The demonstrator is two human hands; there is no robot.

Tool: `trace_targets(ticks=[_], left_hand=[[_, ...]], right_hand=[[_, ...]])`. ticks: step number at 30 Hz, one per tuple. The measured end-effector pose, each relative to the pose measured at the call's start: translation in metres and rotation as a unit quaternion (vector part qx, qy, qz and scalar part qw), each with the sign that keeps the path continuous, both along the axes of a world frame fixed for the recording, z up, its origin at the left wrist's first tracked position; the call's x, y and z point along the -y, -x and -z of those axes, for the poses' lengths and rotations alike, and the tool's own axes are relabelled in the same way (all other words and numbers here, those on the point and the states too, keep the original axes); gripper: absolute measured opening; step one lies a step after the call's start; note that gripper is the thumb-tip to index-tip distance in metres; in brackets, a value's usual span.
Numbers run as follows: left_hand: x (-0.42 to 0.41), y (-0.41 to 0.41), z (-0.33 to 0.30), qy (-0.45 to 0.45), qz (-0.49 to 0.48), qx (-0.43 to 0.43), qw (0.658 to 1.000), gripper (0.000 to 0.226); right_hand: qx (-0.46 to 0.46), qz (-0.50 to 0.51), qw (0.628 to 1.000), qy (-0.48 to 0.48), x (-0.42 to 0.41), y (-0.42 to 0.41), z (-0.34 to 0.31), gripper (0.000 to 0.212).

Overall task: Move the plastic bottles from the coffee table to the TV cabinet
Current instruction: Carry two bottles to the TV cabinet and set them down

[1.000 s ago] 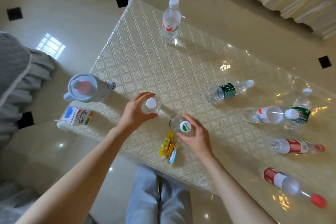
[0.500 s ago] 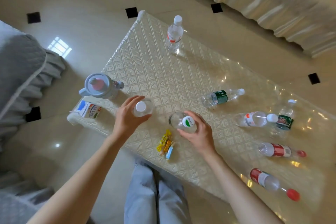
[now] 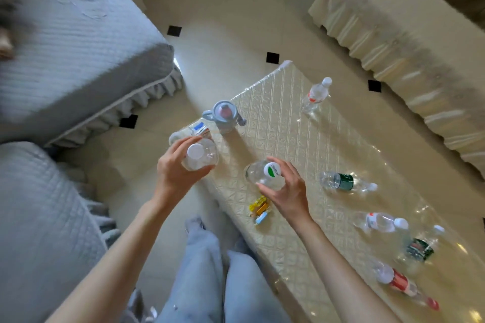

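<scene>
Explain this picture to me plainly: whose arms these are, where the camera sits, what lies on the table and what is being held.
The camera sits on a person's head, looking down at their own bare arms. The left hand grips a clear plastic bottle with a white cap; the right hand grips a clear plastic bottle with a green-and-white cap. On the cream quilted coffee table lie five more clear bottles, some standing, some toppled, plus a grey-blue lidded cup, a small carton and wrapped sweets.

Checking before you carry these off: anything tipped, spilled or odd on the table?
No spill shows. Three bottles lie on their sides: the green-label bottle, the white-cap bottle and the red-label bottle. A milk carton also lies flat at the table's corner.
</scene>
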State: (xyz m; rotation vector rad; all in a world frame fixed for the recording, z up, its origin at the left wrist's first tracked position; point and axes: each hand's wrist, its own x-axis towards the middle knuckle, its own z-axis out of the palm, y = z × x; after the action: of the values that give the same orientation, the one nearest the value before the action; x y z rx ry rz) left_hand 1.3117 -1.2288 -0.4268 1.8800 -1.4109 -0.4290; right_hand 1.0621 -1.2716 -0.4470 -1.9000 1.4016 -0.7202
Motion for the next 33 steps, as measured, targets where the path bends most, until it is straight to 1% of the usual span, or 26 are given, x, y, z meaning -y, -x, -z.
trace_targets(ticks=[3, 6, 11, 17, 21, 25, 29, 33], left_hand=[[-0.036, -0.029, -0.009, -0.01, -0.046, 0.006, 0.999, 0.059], [-0.07, -0.059, -0.014, -0.023, -0.087, -0.005, 0.996, 0.058], [-0.117, -0.118, -0.017, -0.028, -0.143, -0.041, 0.989, 0.057], [-0.134, -0.193, -0.011, -0.037, -0.164, -0.048, 0.985, 0.06], [-0.123, -0.233, -0.013, -0.03, -0.157, -0.04, 0.986, 0.06], [-0.096, -0.265, -0.015, -0.016, -0.149, -0.049, 0.988, 0.059], [-0.055, -0.297, -0.012, -0.009, -0.126, -0.063, 0.99, 0.059], [0.001, -0.333, -0.013, -0.009, -0.107, -0.073, 0.992, 0.058]], right_hand=[[-0.009, -0.032, 0.999, 0.017, -0.006, -0.034, -0.011, 0.056], [0.0, -0.06, 0.998, 0.011, -0.012, -0.071, -0.017, 0.053], [-0.006, -0.105, 0.994, -0.003, -0.02, -0.135, -0.016, 0.057], [0.002, -0.121, 0.993, 0.0, -0.022, -0.21, -0.018, 0.055], [0.031, -0.106, 0.994, -0.013, -0.016, -0.254, -0.021, 0.054], [0.033, -0.101, 0.994, 0.0, 0.003, -0.29, -0.021, 0.057], [0.04, -0.093, 0.994, -0.029, 0.037, -0.326, -0.016, 0.058], [0.042, -0.088, 0.995, -0.029, 0.081, -0.365, -0.014, 0.055]])
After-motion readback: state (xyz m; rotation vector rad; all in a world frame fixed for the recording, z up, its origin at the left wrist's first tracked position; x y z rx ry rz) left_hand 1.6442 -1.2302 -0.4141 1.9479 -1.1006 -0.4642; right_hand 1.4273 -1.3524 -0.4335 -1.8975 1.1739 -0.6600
